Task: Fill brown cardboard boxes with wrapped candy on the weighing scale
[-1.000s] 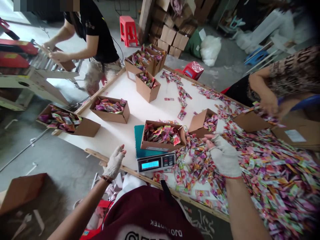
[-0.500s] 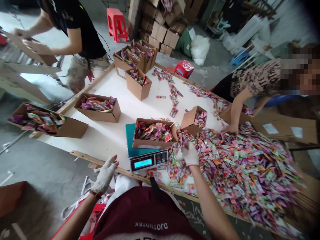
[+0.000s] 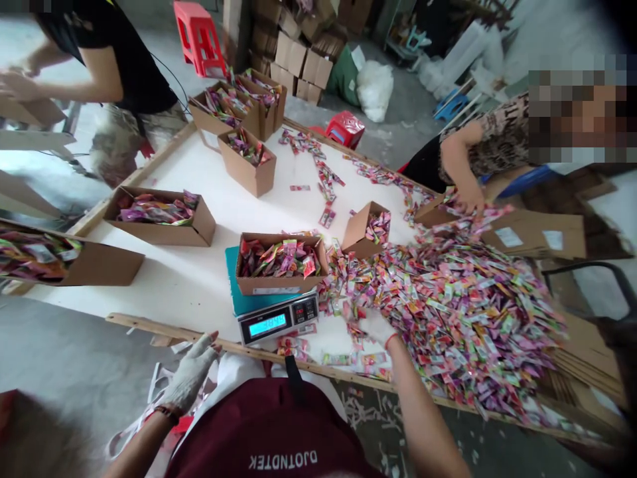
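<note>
My right hand point(image 3: 375, 326), in a white glove, rests in the near edge of a big heap of colourful sachets point(image 3: 448, 312) on the white table point(image 3: 199, 279); its fingers curl into the packets, and I cannot make out what they hold. My gloved left hand point(image 3: 192, 372) hangs off the table's near edge, fingers stretched out and holding nothing. Between the hands stands a digital scale point(image 3: 276, 317) carrying an open cardboard box point(image 3: 281, 262) full of sachets.
More filled boxes stand on the table: one at left point(image 3: 162, 216), one over the left edge point(image 3: 64, 255), several at the far corner point(image 3: 239, 109), a tipped one point(image 3: 368, 229). A person in black works at far left point(image 3: 109, 60); another person's hand point(image 3: 470, 196) reaches into the heap at right.
My right hand has come down from above the heap, pulled nearer to me and dug into the sachets by the scale. My left hand drifted lower and left. The view shifted rightward.
</note>
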A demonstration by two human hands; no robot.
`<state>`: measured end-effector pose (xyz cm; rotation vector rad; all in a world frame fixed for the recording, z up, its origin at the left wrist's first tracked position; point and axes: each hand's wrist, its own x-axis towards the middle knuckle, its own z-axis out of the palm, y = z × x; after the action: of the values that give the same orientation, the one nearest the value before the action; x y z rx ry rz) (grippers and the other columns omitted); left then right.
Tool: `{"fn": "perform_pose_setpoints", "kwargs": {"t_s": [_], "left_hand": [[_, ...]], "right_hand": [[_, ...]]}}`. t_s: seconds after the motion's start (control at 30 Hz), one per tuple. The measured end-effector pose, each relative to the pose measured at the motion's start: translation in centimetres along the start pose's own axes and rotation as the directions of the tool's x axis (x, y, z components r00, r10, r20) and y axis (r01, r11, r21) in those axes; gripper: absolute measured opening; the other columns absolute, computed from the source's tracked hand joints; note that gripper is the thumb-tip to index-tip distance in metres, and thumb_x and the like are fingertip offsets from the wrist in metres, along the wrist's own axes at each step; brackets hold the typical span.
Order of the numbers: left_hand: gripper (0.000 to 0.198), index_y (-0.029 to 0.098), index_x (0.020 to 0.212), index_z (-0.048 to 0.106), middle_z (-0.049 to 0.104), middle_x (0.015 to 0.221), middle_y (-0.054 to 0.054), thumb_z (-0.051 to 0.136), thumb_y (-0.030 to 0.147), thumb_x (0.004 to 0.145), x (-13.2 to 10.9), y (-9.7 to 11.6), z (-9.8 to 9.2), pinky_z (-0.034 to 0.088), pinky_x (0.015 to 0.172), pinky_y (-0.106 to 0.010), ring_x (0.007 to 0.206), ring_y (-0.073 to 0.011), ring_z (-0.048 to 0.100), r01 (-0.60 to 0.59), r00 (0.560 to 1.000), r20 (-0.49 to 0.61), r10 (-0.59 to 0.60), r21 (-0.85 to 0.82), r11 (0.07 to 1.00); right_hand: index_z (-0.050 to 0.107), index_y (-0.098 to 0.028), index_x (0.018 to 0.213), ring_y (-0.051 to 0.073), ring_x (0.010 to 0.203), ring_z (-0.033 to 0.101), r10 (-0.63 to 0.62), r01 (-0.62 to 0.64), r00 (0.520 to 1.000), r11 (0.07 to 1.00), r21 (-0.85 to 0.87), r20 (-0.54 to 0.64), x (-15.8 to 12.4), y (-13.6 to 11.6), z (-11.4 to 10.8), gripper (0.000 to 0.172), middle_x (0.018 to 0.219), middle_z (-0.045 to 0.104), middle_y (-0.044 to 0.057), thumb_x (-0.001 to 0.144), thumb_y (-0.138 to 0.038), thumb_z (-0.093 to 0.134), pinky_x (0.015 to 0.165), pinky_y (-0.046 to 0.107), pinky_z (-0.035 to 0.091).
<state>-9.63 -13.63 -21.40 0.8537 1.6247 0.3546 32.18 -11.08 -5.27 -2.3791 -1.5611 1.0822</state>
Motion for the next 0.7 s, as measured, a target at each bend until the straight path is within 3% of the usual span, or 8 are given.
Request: {"fn": "perform_pose_setpoints", "kwargs": {"t_s": [0.07, 0.13, 0.23, 0.33, 0.43, 0.53, 0.6, 0.7], "left_hand": [[0.090, 0.009, 0.141, 0.055, 0.058, 0.144, -0.017, 0.059, 0.061, 0.067, -0.2, 0.7, 0.3, 0.047, 0.111, -0.037, 0.133, -0.0320, 0.056, 0.000, 1.000, 0.028, 0.000, -0.017, 1.000], [0.093, 0.006, 0.139, 0.055, 0.057, 0.144, -0.021, 0.060, 0.061, 0.064, -0.3, 1.1, 0.7, 0.043, 0.115, -0.040, 0.137, -0.0344, 0.052, 0.001, 1.000, 0.030, 0.000, -0.033, 0.999], [0.092, 0.004, 0.135, 0.058, 0.056, 0.144, -0.024, 0.060, 0.060, 0.062, -0.5, 1.4, 1.3, 0.041, 0.116, -0.042, 0.140, -0.0357, 0.048, -0.024, 0.999, 0.032, 0.026, -0.066, 0.998], [0.088, 0.005, 0.133, 0.060, 0.057, 0.143, -0.023, 0.060, 0.060, 0.064, -1.0, 1.3, 1.5, 0.042, 0.115, -0.039, 0.140, -0.0344, 0.048, -0.063, 0.996, 0.050, 0.067, -0.072, 0.995], [0.081, 0.007, 0.130, 0.062, 0.058, 0.142, -0.021, 0.060, 0.058, 0.066, -1.5, 0.7, 1.1, 0.042, 0.115, -0.038, 0.139, -0.0332, 0.049, -0.078, 0.996, 0.025, 0.080, -0.077, 0.994], [0.077, 0.011, 0.131, 0.062, 0.057, 0.145, -0.019, 0.059, 0.056, 0.069, -1.9, -0.4, 0.4, 0.046, 0.112, -0.038, 0.134, -0.0323, 0.055, -0.069, 0.997, 0.012, 0.071, -0.129, 0.989], [0.078, 0.010, 0.133, 0.059, 0.056, 0.145, -0.019, 0.057, 0.056, 0.071, -2.0, -1.2, 0.0, 0.047, 0.111, -0.038, 0.133, -0.0322, 0.056, -0.054, 0.998, 0.008, 0.056, -0.142, 0.988], [0.080, 0.007, 0.135, 0.057, 0.056, 0.144, -0.021, 0.055, 0.056, 0.072, -1.9, -2.0, -0.3, 0.044, 0.113, -0.038, 0.136, -0.0324, 0.052, -0.015, 1.000, -0.018, 0.013, -0.122, 0.992]], "right_hand": [[0.068, -0.014, 0.103, 0.018, 0.087, 0.064, -0.054, 0.054, 0.998, 0.998, 0.011, 0.045, 0.2, -0.7, -2.0, 0.023, 0.097, 0.069, 0.003, 0.091, -0.033, 0.066, 0.077, 0.031, 0.055], [0.069, -0.015, 0.094, 0.018, 0.084, 0.063, -0.201, 0.200, 0.978, 0.980, 0.019, 0.054, 0.4, -2.7, -4.3, 0.015, 0.088, 0.069, 0.001, 0.086, -0.026, 0.063, 0.076, 0.029, 0.052], [0.067, -0.019, 0.090, 0.017, 0.083, 0.060, -0.473, 0.470, 0.881, 0.878, -0.086, -0.019, 1.0, -8.2, -6.8, 0.013, 0.087, 0.068, 0.000, 0.082, -0.019, 0.055, 0.079, 0.028, 0.048], [0.065, -0.020, 0.089, 0.016, 0.083, 0.058, -0.661, 0.637, 0.751, 0.725, -0.262, -0.003, 2.1, -14.6, -6.5, 0.014, 0.088, 0.065, 0.002, 0.082, -0.013, 0.054, 0.080, 0.027, 0.046], [0.068, -0.017, 0.088, 0.015, 0.087, 0.060, -0.694, 0.684, 0.711, 0.645, -0.341, 0.113, 3.9, -18.7, -4.4, 0.016, 0.098, 0.066, 0.005, 0.082, -0.009, 0.056, 0.083, 0.025, 0.047], [0.069, -0.016, 0.084, 0.016, 0.090, 0.063, -0.690, 0.670, 0.721, 0.671, -0.317, 0.063, 5.2, -18.8, -2.7, 0.018, 0.098, 0.068, 0.007, 0.084, -0.009, 0.052, 0.085, 0.025, 0.048], [0.069, -0.017, 0.085, 0.017, 0.088, 0.065, -0.674, 0.640, 0.731, 0.732, -0.234, -0.107, 5.3, -16.9, -2.5, 0.019, 0.092, 0.070, 0.006, 0.086, -0.013, 0.051, 0.081, 0.026, 0.050], [0.072, -0.019, 0.093, 0.018, 0.072, 0.065, -0.472, 0.502, 0.795, 0.865, -0.025, -0.380, 4.1, -12.9, -3.2, 0.021, 0.081, 0.071, 0.005, 0.090, -0.031, 0.054, 0.063, 0.028, 0.051]]}}
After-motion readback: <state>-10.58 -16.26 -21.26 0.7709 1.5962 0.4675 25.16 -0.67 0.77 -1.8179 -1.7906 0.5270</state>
